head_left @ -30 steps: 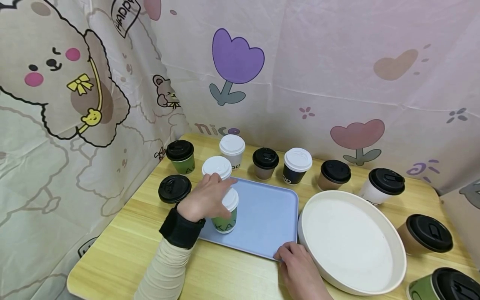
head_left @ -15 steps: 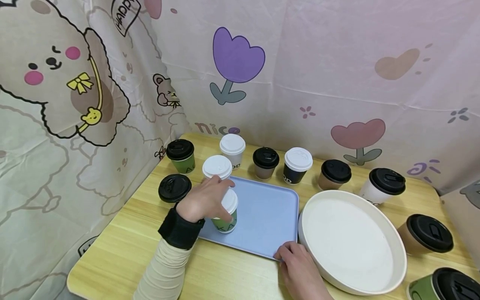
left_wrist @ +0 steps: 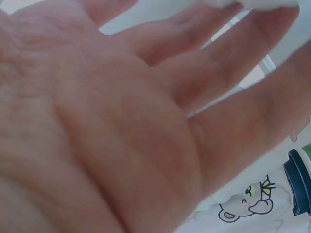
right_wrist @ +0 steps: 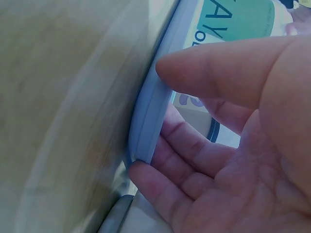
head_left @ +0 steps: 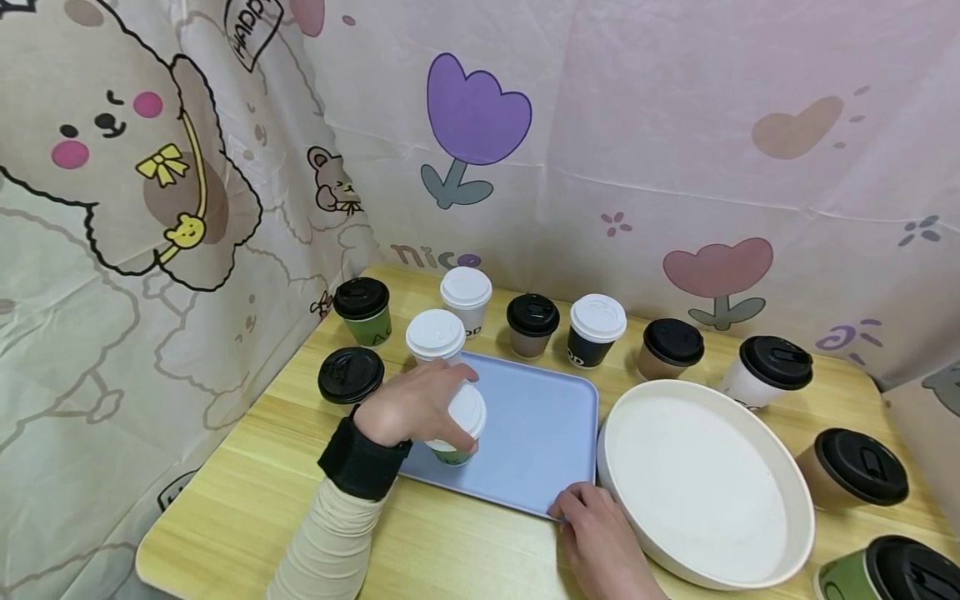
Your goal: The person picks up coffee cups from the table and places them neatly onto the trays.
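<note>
We hold the white-lidded green paper cup (head_left: 467, 408) between our left hand's (head_left: 412, 406) widely curved thumb and fingers; our right hand (head_left: 602, 533) grips the blue tray's (head_left: 532, 425) corner between thumb and bent fingers.

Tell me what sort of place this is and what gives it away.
Probably a small staged tabletop set-up indoors rather than a working café: a cartoon-printed cloth hangs close behind the wooden table, where lidded takeaway cups stand about a blue tray.
</note>
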The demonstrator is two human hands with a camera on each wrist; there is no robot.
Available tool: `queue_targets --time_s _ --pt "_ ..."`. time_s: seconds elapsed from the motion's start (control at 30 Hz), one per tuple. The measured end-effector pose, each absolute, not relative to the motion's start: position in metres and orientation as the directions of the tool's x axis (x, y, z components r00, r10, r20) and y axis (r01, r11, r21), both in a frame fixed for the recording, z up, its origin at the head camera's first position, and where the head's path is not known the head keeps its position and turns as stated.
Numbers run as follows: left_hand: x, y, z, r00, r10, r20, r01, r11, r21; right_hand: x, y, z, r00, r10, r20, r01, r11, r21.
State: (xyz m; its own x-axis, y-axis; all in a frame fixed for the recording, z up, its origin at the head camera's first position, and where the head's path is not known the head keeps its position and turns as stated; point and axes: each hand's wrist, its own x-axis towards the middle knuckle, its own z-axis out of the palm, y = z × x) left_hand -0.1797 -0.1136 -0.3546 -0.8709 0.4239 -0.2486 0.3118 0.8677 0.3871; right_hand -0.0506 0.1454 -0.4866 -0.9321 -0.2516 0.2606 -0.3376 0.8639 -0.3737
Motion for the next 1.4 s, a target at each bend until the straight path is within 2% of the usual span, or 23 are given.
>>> queue_targets --time_s 0.3,0.67,0.93,1.4 --pt "-0.178 -0.112 -0.353 -0.848 0.475 -0.236 0.36 0.842 0.401 -0.051 0.146 -0.489 -0.913 -0.255 0.318 -0.366 0.857 -0.363" --pt "-0.179 -0.116 -0.35 -0.848 0.464 -0.256 0.348 0.851 0.392 -0.052 0.146 -0.487 -0.917 -0.256 0.306 -0.362 0.855 -0.371" --pt "-0.18 -0.119 -0.35 -0.845 0.445 -0.296 0.314 0.861 0.4 -0.052 0.146 -0.49 -0.902 -0.262 0.343 -0.385 0.849 -0.361" --pt "-0.177 -0.124 -0.344 -0.836 0.468 -0.287 0.338 0.85 0.403 -0.052 0.146 -0.489 -0.916 -0.254 0.312 -0.364 0.854 -0.373"
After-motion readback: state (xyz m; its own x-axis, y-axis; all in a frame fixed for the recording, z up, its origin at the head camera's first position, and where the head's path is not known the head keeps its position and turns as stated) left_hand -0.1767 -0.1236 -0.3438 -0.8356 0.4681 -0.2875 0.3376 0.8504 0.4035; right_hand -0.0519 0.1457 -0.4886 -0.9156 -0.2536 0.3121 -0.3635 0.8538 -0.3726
